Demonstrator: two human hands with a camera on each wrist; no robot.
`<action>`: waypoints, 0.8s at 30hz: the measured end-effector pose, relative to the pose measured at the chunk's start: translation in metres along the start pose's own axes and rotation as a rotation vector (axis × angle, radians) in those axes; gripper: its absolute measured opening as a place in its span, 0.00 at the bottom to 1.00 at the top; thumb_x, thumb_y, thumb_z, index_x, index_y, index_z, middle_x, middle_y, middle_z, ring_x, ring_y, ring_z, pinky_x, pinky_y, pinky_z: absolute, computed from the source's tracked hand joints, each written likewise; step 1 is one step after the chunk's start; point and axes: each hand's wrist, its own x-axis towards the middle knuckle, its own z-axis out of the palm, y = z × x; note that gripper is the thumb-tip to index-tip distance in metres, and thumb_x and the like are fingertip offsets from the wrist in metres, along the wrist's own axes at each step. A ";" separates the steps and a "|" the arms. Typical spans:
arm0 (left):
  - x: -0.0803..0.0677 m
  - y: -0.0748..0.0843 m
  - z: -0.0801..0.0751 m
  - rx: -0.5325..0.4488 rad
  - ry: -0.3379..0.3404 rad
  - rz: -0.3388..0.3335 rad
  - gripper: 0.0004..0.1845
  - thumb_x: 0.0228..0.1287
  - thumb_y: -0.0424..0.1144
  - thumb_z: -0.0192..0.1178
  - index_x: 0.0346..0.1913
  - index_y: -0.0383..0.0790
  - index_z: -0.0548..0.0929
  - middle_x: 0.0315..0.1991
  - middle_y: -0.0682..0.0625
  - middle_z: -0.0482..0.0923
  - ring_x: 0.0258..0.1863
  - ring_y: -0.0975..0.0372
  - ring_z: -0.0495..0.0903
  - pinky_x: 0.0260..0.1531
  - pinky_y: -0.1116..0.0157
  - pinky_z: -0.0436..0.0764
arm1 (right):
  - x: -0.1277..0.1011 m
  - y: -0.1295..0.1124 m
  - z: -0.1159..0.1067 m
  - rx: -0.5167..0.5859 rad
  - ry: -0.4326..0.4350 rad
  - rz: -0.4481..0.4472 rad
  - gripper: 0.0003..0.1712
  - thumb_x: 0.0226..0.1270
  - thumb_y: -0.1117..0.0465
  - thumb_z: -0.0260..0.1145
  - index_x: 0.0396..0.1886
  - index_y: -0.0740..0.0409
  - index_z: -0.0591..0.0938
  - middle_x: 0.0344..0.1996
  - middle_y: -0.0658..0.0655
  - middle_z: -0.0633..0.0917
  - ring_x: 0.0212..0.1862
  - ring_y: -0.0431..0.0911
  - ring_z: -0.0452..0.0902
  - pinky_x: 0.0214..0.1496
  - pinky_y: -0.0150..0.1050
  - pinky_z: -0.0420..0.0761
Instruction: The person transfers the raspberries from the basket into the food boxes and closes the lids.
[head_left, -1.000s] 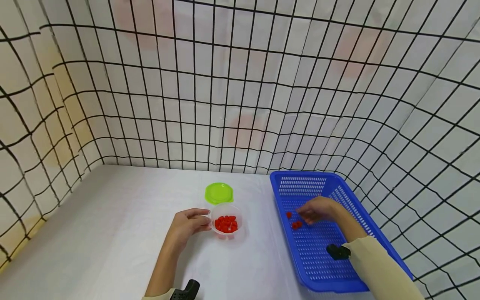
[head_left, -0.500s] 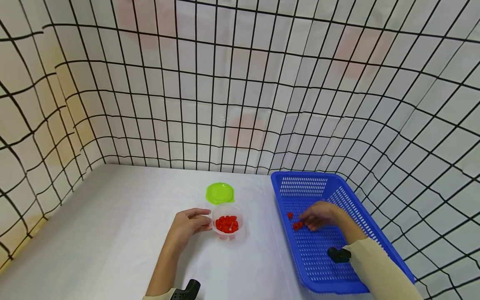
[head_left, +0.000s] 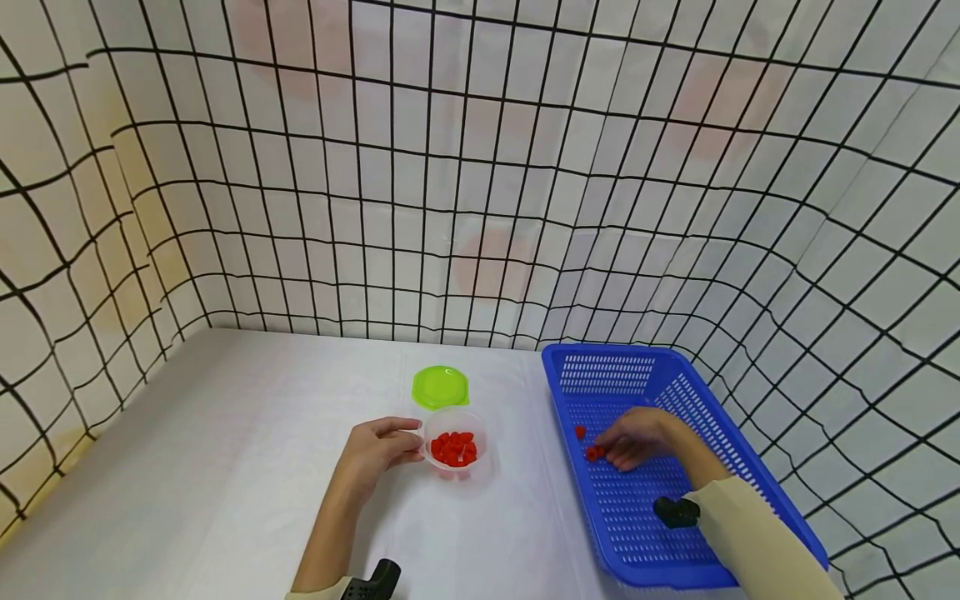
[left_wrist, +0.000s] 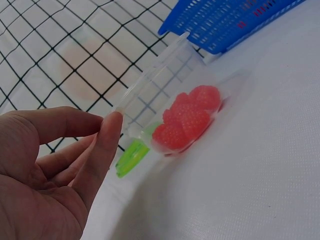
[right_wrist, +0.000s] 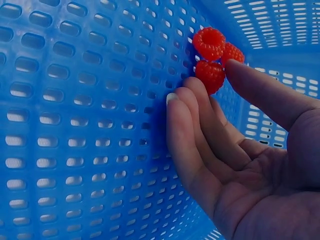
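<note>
My left hand [head_left: 378, 450] pinches the rim of a clear plastic tub [head_left: 480, 425] between thumb and index finger. Several red raspberries [left_wrist: 182, 120] lie in the tub, which stands upright on the white table. My right hand [head_left: 637, 435] is down inside a blue basket [head_left: 600, 533]. Its thumb and fingers are apart, with their tips at a raspberry [right_wrist: 210, 75]; whether they touch it is hard to tell. Two more raspberries sit close by, one with its hollow end showing [right_wrist: 209, 44] and one partly behind the thumb [right_wrist: 232, 52].
A bright green lid [head_left: 440, 387] lies on the table just behind the tub. Black netting [head_left: 420, 208] over white sheeting rises at the back and both sides. The basket stands at the right, close to the netting, with raised slotted walls.
My right hand has lowered slightly in the basket and its fingertips have come close to the raspberries. My left hand and the tub have stayed in place.
</note>
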 end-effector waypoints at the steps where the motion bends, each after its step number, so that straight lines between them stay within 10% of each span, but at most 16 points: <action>1: 0.000 0.000 0.000 -0.001 0.000 0.000 0.16 0.65 0.33 0.67 0.54 0.31 0.85 0.41 0.38 0.89 0.32 0.56 0.89 0.41 0.63 0.89 | 0.000 0.000 0.000 0.002 0.002 0.001 0.13 0.66 0.57 0.71 0.39 0.65 0.87 0.31 0.61 0.88 0.29 0.47 0.86 0.39 0.40 0.90; 24: -0.001 0.000 0.000 -0.002 -0.005 0.004 0.15 0.66 0.32 0.66 0.54 0.31 0.85 0.40 0.38 0.88 0.32 0.56 0.89 0.41 0.62 0.89 | -0.021 -0.020 -0.012 0.006 -0.005 -0.095 0.13 0.67 0.61 0.67 0.41 0.69 0.85 0.31 0.60 0.87 0.31 0.47 0.85 0.41 0.42 0.89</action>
